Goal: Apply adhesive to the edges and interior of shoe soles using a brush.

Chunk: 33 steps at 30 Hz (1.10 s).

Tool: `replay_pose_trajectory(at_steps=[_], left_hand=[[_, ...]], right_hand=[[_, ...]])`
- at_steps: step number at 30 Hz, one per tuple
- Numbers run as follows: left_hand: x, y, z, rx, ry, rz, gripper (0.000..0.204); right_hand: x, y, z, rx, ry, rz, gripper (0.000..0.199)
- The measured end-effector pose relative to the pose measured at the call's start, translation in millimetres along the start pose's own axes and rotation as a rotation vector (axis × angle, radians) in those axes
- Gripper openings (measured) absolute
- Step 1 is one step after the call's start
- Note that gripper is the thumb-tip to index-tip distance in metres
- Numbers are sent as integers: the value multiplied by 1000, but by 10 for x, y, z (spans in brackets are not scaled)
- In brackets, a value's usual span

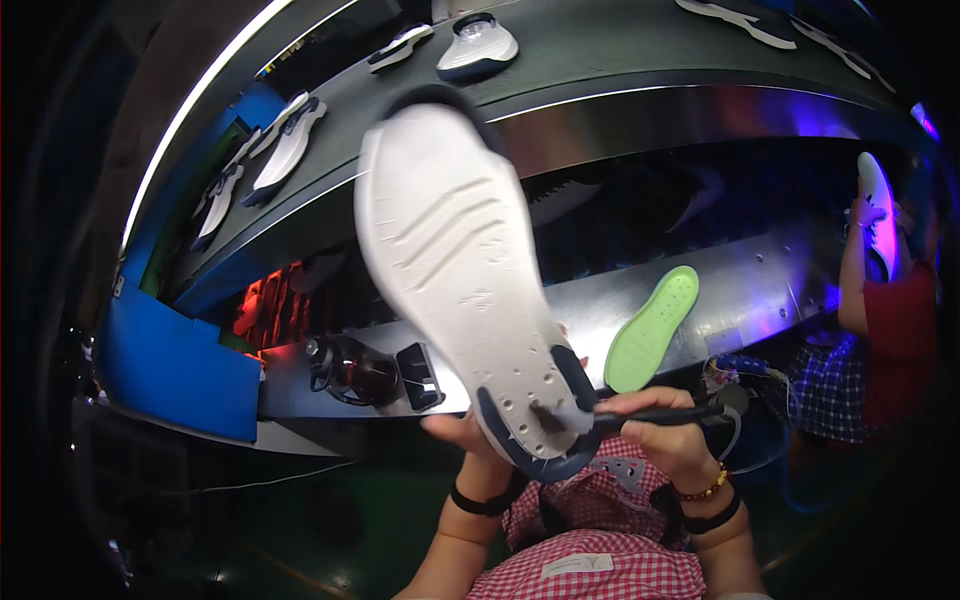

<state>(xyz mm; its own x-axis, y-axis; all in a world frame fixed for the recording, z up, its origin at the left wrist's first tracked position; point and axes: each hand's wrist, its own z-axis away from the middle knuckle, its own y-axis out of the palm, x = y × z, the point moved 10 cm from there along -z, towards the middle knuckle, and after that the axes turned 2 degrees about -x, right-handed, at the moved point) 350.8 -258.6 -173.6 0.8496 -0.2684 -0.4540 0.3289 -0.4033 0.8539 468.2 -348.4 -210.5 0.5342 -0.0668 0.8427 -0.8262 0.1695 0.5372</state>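
A large white shoe sole [445, 240] with dark navy edging tilts up in front of me, its inner side with grooves and small holes toward me. My left hand [470, 445] is closed around the lower left of its heel end; the fingers behind it are hidden. In my right hand [665, 440] a brush with a black handle [675, 413] is gripped, its handle lying sideways. The brush's bristle end reaches over the holed heel area and is blurred. Just right of the sole, a green insole [650, 335] rests on the metal ledge.
A grey conveyor belt [620, 60] curves across the back, carrying several white and navy soles [478, 48]. A dark bottle [352, 372] and a black open-topped holder [418, 378] stand on the metal ledge [750, 280]. At right, another person's hand [868, 212] holds a sole.
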Motion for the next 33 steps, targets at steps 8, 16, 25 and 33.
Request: replay_pose_trajectory(at_steps=[8, 16, 25, 33], left_hand=[[288, -487, 97, -1, -390, -98, 86], [403, -390, 68, 55, -637, -114, 84], [581, -117, 131, 87, -937, -408, 83], [789, -210, 273, 180, -1127, -447, 76]], right_hand=[[247, 369, 146, 433, -201, 553, 23], [262, 524, 79, 725, -233, 671, 20], [181, 567, 144, 936, -200, 715, 25], [271, 524, 92, 944, -203, 767, 23]])
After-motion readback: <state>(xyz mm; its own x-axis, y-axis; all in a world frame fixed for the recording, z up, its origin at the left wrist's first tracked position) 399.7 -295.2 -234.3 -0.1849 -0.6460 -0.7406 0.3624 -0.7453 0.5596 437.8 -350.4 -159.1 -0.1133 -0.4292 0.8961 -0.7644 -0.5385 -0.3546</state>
